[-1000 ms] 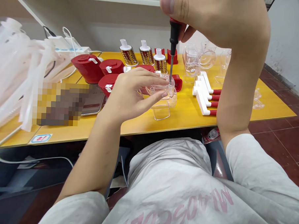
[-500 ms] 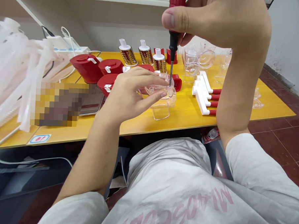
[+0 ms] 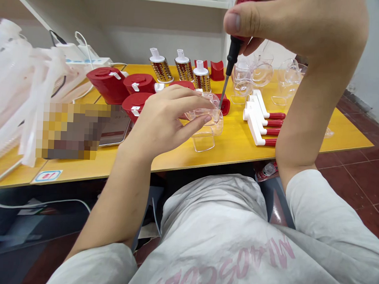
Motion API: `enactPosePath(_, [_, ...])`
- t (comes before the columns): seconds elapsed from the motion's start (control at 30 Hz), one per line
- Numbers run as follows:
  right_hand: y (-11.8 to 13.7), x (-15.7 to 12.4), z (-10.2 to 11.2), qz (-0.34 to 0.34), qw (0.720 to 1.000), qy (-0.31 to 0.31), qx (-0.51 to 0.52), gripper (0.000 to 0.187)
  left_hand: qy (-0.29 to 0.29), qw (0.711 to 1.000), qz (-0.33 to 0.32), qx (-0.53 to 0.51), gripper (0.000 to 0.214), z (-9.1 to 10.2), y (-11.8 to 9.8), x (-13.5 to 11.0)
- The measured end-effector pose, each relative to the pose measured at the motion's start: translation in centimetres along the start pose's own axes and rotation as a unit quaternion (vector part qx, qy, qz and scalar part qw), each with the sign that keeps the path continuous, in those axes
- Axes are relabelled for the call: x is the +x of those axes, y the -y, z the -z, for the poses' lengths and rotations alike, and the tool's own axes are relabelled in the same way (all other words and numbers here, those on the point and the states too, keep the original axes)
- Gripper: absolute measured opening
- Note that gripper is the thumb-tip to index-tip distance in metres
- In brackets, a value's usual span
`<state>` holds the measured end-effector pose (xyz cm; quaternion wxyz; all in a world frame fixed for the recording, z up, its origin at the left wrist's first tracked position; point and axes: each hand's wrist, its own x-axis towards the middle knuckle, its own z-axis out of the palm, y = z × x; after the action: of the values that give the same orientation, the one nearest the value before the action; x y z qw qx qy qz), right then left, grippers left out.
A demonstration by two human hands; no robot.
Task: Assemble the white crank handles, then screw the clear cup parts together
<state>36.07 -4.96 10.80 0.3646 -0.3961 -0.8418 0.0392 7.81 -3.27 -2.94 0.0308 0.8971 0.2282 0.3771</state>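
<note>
A pale shelf backs the yellow counter [image 3: 236, 149], where three metal grater drums [image 3: 161, 70] stand towards the rear and white crank handles [image 3: 252, 121] with red ends lie to the right. In front of me, near the counter's front edge and partly under my fingers, is a clear plastic grater housing [image 3: 218, 125]. I judge it light and stiff, with a smooth, rather slippery skin that might crack under too much pressure. The rounded upper part looks the best place to take hold, thumb against fingers, leaving the right end open.

My left grip [image 3: 168, 119] has it just so: thumb on the near side, fingers laid flat across the top, the forearm slanting up from my lap. My right grip [image 3: 287, 27] is wrapped around the red-and-black screwdriver [image 3: 233, 54], high above the counter, forearm upright and wrist bent sharply inward. The shaft leans, its tip at the housing's right end; whether it sits in a screw, I cannot tell.
</note>
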Motion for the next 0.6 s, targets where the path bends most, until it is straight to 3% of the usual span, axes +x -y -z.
enactPosePath(0.2, [-0.3,0.1,-0.2,0.021,0.999,-0.007,0.036,0.049,-0.014,1.000,0.007,-0.012,0.030,-0.1,0.2,0.0])
enactPosePath(0.6, [1.9,-0.4,-0.3,0.018,0.996,0.026,-0.081,0.047,-0.023,0.999,0.013,-0.022,0.029,-0.2,0.2,0.0])
